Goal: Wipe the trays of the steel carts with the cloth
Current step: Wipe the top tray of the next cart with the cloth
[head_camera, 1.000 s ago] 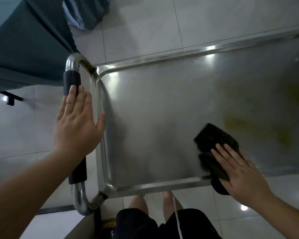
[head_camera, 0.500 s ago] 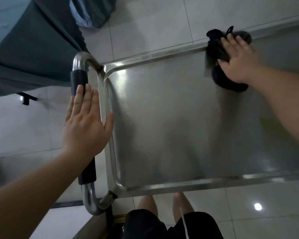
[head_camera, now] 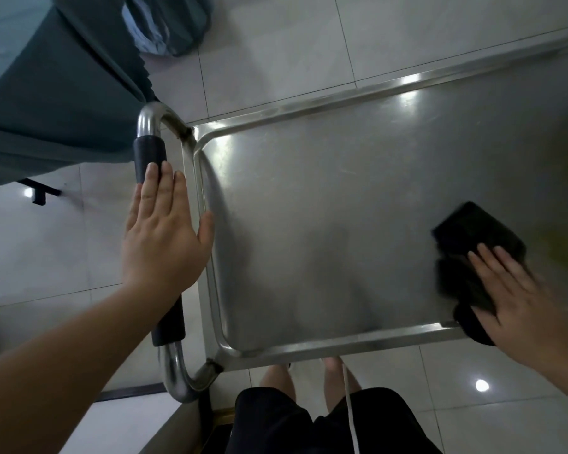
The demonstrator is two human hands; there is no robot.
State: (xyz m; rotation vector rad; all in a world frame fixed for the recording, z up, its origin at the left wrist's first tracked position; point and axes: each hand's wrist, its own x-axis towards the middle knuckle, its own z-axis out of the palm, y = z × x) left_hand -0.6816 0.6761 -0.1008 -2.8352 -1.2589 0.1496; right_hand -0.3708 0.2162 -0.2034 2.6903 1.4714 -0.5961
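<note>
One tray point(head_camera: 325, 224) is mid-wipe: the black cloth point(head_camera: 473, 253) is pressed down by the right hand point(head_camera: 518, 303), fingers flat, the handle point(head_camera: 150, 155) is steadied by the open left hand point(head_camera: 164, 244), and the yellowish smear point(head_camera: 561, 250) probably gets tackled next.

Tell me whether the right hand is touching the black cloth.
Touching. The head view shows the right hand lying flat on the black cloth, fingers overlapping it on the tray.

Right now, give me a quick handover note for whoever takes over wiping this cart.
Left hand: open, flat on the black-sleeved cart handle, steadying the cart.
Right hand: open, fingers straight, pressing the dark cloth on the tray, near its front rim at the right.
Done: cannot tell how much has been wiped; the left part of the tray looks free of marks.
Left: a yellowish smear just beyond the cloth on the right, then any other trays, which are not in view.
</note>
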